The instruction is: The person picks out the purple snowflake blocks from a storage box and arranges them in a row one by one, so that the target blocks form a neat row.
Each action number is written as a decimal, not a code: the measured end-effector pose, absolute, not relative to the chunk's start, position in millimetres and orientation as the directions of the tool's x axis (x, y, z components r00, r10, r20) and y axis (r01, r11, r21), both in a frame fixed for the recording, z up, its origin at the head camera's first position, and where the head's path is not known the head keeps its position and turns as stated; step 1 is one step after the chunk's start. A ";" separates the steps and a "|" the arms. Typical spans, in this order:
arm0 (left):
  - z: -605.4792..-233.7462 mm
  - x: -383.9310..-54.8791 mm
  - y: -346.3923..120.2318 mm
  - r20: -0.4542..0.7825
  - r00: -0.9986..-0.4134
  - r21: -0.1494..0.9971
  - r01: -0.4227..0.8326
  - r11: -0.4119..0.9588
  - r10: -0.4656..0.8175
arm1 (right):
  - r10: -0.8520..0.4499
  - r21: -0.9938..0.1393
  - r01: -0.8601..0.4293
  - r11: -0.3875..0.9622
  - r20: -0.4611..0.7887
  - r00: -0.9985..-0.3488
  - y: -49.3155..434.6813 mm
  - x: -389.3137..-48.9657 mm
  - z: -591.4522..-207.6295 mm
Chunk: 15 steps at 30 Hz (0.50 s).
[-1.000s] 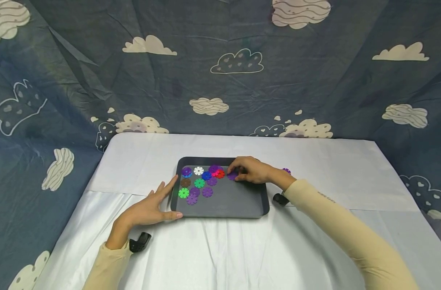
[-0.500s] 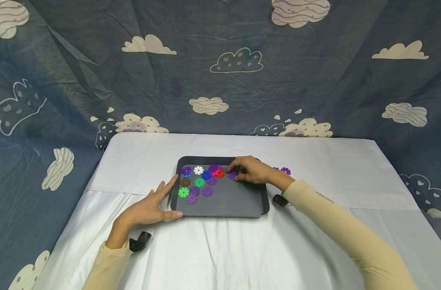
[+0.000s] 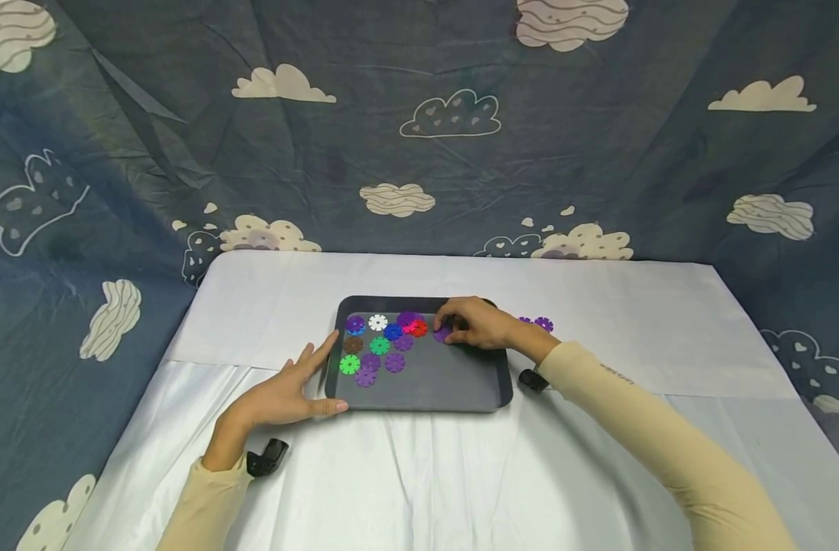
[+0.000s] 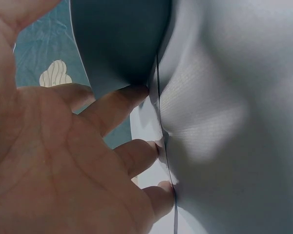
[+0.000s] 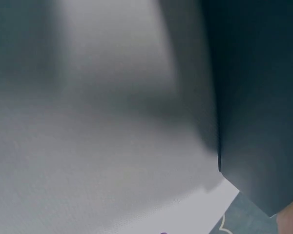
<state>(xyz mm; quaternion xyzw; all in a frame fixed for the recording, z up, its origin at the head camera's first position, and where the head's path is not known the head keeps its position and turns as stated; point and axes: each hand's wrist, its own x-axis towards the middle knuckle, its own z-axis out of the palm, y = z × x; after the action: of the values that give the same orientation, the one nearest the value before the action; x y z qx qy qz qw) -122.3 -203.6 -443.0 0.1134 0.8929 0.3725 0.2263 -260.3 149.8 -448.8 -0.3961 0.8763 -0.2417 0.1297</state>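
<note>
On the white-covered table lies a dark grey tray [image 3: 454, 386] holding several notched plastic discs, among them a white disc [image 3: 378, 322], a brown disc [image 3: 353, 344] and a bright green disc [image 3: 350, 364]. With fingers spread, my left hand [image 3: 282, 394] rests against the tray's left edge, thumb at its front corner. In the left wrist view, fingertips touch the tray's outer wall. Over the tray's back right, my right hand [image 3: 480, 323] pinches a purple disc [image 3: 441, 334] between curled fingers and thumb, low at the tray floor. The right wrist view shows mostly the tray's underside, not the fingertips.
Purple discs [image 3: 543, 324] lie on the white cloth [image 3: 633, 329] just beyond my right wrist, partly hidden by it. A dark cloud-print curtain [image 3: 419, 229] hangs behind the table. Black wrist cameras are strapped to both arms.
Both hands stay almost still. More of the purple discs on the cloth beyond my right wrist shows than one second ago.
</note>
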 end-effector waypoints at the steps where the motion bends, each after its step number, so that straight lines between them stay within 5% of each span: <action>1: -443.2 -122.3 -203.9 -0.320 -0.872 0.715 0.035 0.699 0.370 | -0.760 -0.528 -0.634 0.565 -0.035 -0.649 149.5 -259.8 -448.6; 15: -442.5 -121.8 -202.3 -0.296 -0.874 0.731 0.054 0.680 0.387 | -0.774 -0.537 -0.644 0.544 -0.026 -0.632 149.8 -256.6 -448.8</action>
<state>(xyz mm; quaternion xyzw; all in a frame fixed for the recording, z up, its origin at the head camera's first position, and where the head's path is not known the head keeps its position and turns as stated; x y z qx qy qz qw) -121.8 -202.3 -442.5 0.1237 0.8900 0.3803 0.2189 -256.6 149.8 -448.8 -0.4082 0.8689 -0.2474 0.1313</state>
